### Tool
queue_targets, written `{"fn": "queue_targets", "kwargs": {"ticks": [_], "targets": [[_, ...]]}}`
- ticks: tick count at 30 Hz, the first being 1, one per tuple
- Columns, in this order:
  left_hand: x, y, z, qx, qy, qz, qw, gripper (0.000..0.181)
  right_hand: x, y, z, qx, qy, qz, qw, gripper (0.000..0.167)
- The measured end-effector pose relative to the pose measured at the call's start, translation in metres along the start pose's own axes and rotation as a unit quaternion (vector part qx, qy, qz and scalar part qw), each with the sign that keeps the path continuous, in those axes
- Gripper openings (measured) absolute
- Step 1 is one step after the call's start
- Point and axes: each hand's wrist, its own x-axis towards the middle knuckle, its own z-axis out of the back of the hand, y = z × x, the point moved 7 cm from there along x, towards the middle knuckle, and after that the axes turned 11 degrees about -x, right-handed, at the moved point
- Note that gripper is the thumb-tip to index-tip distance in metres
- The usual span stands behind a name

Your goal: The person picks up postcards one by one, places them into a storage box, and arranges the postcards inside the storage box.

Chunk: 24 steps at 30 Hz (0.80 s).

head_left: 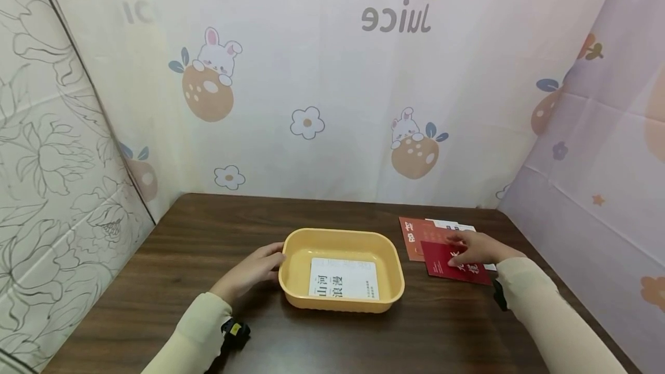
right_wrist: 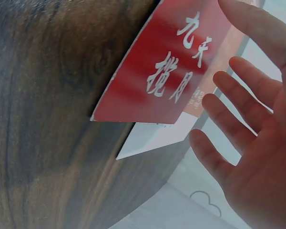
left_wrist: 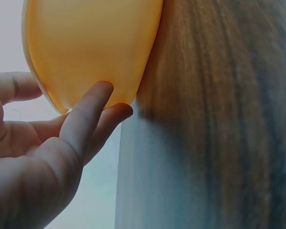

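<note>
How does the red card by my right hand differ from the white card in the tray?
The red card has white lettering; the white card has dark lettering. The red card overlaps an orange card outside the tray; the white card lies inside it. Both bear printed characters.

A white card (head_left: 345,276) lies flat in the upright yellow tray (head_left: 337,240), right of which a red card (head_left: 440,263) overlaps an orange card (head_left: 412,236).

Lower centre: left hand (head_left: 253,272) holds a yellow rectangular plastic tray (head_left: 340,305) containing a white printed booklet (head_left: 345,279). Lower right: right hand (head_left: 480,247) over a red rectangular card (head_left: 443,270).
</note>
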Motion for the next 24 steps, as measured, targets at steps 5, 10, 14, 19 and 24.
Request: {"fn": "queue_targets", "kwargs": {"ticks": [5,10,14,19,24], "targets": [[0.0011,0.0005,0.0003,0.001,0.005,0.000,1.0000,0.052,0.0037,-0.0028,-0.0028,0.004,0.000,-0.003,1.0000,0.087],[0.0011,0.0008,0.0007,0.003,0.003,0.001,1.0000,0.053,0.0072,-0.0064,-0.0084,0.016,-0.005,-0.003,0.9999,0.088],[0.0001,0.0004,0.0002,0.001,0.001,0.002,1.0000,0.052,0.0083,-0.0075,-0.0094,0.015,-0.006,-0.001,0.9999,0.090],[-0.0015,0.0001,-0.0001,0.000,-0.001,0.003,1.0000,0.052,0.0091,-0.0068,-0.0080,0.005,-0.006,-0.005,1.0000,0.090],[-0.0017,0.0000,0.0000,-0.001,0.002,0.002,1.0000,0.052,0.0078,-0.0022,-0.0067,-0.006,-0.011,0.002,0.9999,0.086]]}}
